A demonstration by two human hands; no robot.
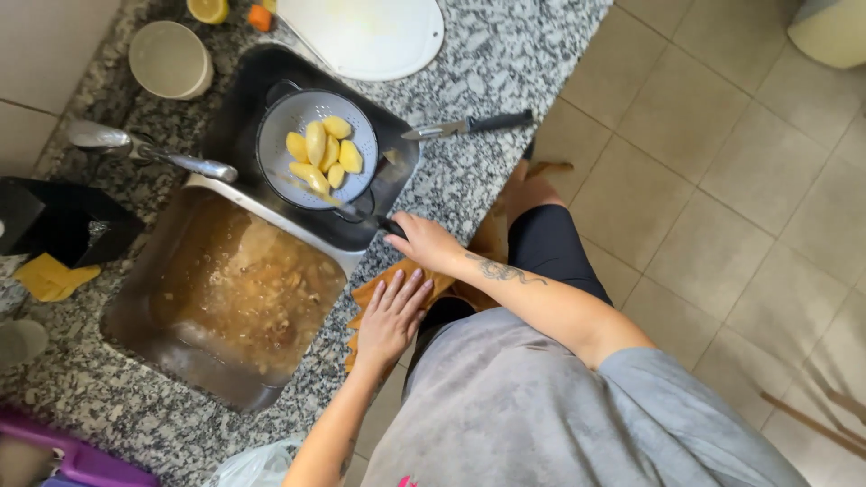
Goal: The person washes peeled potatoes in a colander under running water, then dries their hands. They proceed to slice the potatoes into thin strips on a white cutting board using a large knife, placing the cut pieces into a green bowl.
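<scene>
With her right hand point(424, 240) closed on the colander point(316, 149) handle over the sink point(180, 356) and left hand point(392, 317) flat on the orange cloth point(374, 290) beside it, she'd best keep it level so the potatoes point(322, 153) stay put

The right hand point(426, 240) gripped the black handle of a grey colander point(316, 149) of peeled potatoes point(323, 151) over a dark tray point(244, 90). The left hand point(390, 320) lay flat on an orange cloth point(374, 293) beside the sink point(171, 352), which held what looked like murky water. A knife point(469, 124) lay on the granite counter point(505, 54).
</scene>
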